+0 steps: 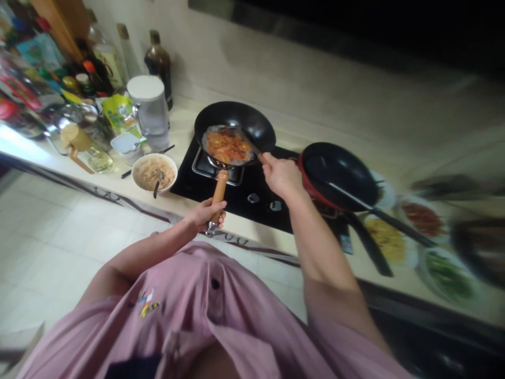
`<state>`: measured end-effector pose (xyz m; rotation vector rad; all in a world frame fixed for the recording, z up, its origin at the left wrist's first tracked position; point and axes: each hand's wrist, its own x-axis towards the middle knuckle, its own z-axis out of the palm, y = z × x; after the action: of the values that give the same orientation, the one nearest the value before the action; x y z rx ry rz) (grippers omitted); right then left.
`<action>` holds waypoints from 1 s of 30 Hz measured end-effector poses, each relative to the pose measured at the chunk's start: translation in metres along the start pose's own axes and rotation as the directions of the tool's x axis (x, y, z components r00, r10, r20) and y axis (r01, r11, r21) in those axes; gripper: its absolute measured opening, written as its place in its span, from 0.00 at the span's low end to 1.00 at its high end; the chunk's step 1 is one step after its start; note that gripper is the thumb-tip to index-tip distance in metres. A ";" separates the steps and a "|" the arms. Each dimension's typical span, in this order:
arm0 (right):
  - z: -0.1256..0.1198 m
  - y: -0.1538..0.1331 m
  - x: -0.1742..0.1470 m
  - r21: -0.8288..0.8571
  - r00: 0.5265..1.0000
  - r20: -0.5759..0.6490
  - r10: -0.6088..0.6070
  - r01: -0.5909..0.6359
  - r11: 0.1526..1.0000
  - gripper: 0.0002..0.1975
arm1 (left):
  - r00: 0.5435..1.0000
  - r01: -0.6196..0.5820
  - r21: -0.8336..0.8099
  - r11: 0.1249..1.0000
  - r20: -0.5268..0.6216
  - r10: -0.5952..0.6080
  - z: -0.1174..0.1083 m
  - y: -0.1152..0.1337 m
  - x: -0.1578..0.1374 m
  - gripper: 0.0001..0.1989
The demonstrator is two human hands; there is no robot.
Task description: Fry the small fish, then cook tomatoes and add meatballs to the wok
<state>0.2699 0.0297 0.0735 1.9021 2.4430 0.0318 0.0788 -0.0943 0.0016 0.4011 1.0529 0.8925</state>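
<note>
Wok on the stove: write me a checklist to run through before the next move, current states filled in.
1. Left hand gripping the wooden handle: ok.
2. Right hand holding the utensil: ok, its far end is inside the wok.
3. Food within the wok's rim: ok, gathered toward the near side.
4. Flame lit on the stove: cannot tell, none can be made out.
5. Bowl apart from the wok: ok, it stands to the left on the counter.
6. Black pan with its handle clear of the yellow food: not ok, it crosses above it in this view.
</note>
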 end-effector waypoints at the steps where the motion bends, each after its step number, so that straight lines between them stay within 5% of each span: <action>1: 0.005 -0.002 0.001 0.003 1.000 0.009 0.000 0.000 1.000 0.25 | 1.000 0.001 -0.002 1.000 0.004 -0.001 0.000 0.000 0.000 0.11; 8: 0.011 0.006 -0.021 0.001 0.999 0.027 0.041 -0.041 0.999 0.25 | 1.000 0.005 -0.021 1.000 0.026 -0.005 -0.003 -0.003 0.002 0.10; 17: 0.030 -0.024 -0.012 0.094 0.999 0.022 0.033 -0.035 0.995 0.25 | 1.000 0.003 -0.051 0.999 0.020 -0.002 -0.003 -0.005 0.002 0.13; 30: 0.030 -0.012 -0.040 0.077 0.995 0.099 0.030 -0.038 0.996 0.27 | 1.000 0.002 -0.076 0.997 0.027 0.000 -0.004 -0.002 -0.004 0.12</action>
<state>0.2699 -0.0128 0.0435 1.9270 2.3821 -0.1546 0.0754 -0.0988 0.0005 0.3484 0.9916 0.9210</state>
